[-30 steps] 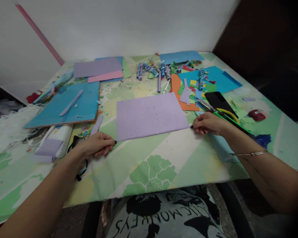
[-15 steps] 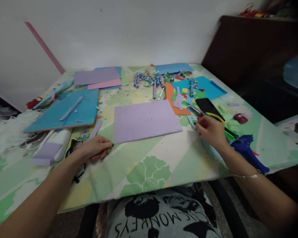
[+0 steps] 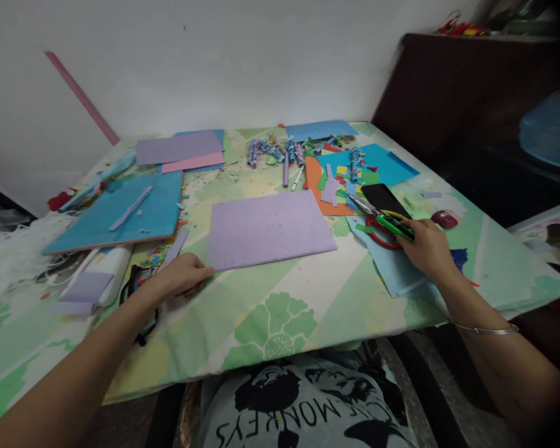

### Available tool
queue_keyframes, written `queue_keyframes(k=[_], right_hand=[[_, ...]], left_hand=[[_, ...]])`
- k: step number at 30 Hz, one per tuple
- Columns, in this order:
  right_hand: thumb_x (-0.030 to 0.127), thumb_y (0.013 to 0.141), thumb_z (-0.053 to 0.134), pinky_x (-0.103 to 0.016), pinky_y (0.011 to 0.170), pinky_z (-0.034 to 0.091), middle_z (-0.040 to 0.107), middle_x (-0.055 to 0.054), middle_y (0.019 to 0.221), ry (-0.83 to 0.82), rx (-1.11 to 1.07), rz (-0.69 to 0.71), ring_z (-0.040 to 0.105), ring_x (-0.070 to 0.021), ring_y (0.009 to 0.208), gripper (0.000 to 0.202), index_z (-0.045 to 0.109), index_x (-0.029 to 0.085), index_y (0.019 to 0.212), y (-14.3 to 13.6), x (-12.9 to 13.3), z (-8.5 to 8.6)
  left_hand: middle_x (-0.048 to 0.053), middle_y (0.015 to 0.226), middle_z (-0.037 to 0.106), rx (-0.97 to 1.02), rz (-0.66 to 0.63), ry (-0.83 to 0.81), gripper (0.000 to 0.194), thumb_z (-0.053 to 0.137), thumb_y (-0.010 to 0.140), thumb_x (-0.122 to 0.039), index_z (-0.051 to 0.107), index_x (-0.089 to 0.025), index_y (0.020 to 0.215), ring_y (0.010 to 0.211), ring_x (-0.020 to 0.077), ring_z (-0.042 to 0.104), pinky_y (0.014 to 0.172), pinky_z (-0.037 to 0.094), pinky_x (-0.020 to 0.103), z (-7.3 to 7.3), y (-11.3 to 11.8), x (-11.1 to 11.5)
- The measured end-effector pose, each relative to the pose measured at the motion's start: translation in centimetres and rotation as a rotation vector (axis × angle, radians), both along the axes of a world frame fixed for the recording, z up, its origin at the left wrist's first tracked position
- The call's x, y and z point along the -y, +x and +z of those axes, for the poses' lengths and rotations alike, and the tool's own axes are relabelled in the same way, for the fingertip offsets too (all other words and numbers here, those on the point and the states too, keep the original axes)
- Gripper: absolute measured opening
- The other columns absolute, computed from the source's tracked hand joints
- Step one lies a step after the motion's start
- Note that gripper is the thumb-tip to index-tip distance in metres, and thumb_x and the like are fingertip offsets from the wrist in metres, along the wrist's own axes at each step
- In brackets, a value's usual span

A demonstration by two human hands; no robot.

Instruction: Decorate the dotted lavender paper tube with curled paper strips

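Since the earlier frame, the right hand (image 3: 427,246) has left the near right corner of the lavender sheet (image 3: 270,230) and gone across to the green tool (image 3: 394,226), which has shifted and now lies over the scissors (image 3: 361,204) beside the phone (image 3: 385,198). Its fingers are closed around the tool's near end; how tightly, I cannot tell. At the sheet's near left corner, the left hand (image 3: 186,274) rests with fingers curled and thumb tip extended; whether it pinches the edge is unclear. Lying flat on the tablecloth (image 3: 270,311), mid-table, the sheet looks light, fairly stiff and easily creased at its corners, and would probably skid or turn if held there alone; a spread palm nearer its middle should steady it. The tool seems rigid and light, best gripped mid-handle, clear of the scissors' blades.
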State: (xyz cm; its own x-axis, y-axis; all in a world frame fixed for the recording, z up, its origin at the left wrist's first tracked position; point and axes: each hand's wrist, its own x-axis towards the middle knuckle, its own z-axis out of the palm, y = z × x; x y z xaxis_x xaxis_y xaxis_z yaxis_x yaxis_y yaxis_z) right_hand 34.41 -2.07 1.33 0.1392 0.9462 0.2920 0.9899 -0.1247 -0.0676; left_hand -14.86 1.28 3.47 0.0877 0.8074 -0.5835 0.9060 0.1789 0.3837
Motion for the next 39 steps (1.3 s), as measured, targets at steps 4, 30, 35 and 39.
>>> queue_keyframes(k=[4, 30, 35, 39], right_hand=[[0.028, 0.081, 0.052, -0.039, 0.081, 0.044, 0.061, -0.019, 0.100, 0.086, -0.059, 0.042, 0.058, -0.0324, 0.094, 0.034, 0.059, 0.012, 0.110, -0.9, 1.7, 1.2], [0.032, 0.077, 0.052, -0.038, 0.069, 0.050, 0.059, -0.016, 0.110, 0.068, 0.063, -0.273, 0.062, -0.0312, 0.093, 0.042, 0.056, 0.016, 0.115, 1.2, 13.4, -0.4], [0.039, 0.081, 0.047, -0.035, 0.059, 0.046, 0.069, -0.012, 0.091, -0.087, 0.147, -0.401, 0.065, -0.0307, 0.079, 0.035, 0.065, 0.018, 0.101, 3.0, 13.8, 0.5], [0.051, 0.082, 0.043, -0.033, 0.046, 0.037, 0.067, -0.013, 0.071, -0.229, 0.172, -0.562, 0.063, -0.0310, 0.061, 0.040, 0.068, 0.019, 0.086, 4.5, 13.6, 1.3]], left_hand=[[0.006, 0.033, 0.047, -0.137, -0.051, 0.032, 0.043, 0.054, 0.071, -0.034, 0.046, -0.018, 0.032, 0.033, 0.0141, 0.043, 0.043, 0.029, 0.025, 0.3, -0.6, -0.5], [0.004, 0.152, 0.024, -0.005, -0.941, 0.772, 0.059, 0.034, 0.093, -0.046, 0.016, -0.030, 0.146, 0.140, 0.0261, 0.019, 0.111, 0.013, 0.053, -3.6, 7.2, -1.3], [0.003, 0.152, 0.024, -0.022, -0.931, 0.802, 0.057, 0.034, 0.093, -0.045, 0.018, -0.030, 0.146, 0.140, 0.0250, 0.020, 0.111, 0.015, 0.053, -3.8, 7.2, -1.2], [0.003, 0.151, 0.025, -0.018, -0.930, 0.813, 0.057, 0.034, 0.093, -0.045, 0.018, -0.030, 0.146, 0.140, 0.0247, 0.021, 0.111, 0.017, 0.053, -3.8, 7.1, -1.1]])
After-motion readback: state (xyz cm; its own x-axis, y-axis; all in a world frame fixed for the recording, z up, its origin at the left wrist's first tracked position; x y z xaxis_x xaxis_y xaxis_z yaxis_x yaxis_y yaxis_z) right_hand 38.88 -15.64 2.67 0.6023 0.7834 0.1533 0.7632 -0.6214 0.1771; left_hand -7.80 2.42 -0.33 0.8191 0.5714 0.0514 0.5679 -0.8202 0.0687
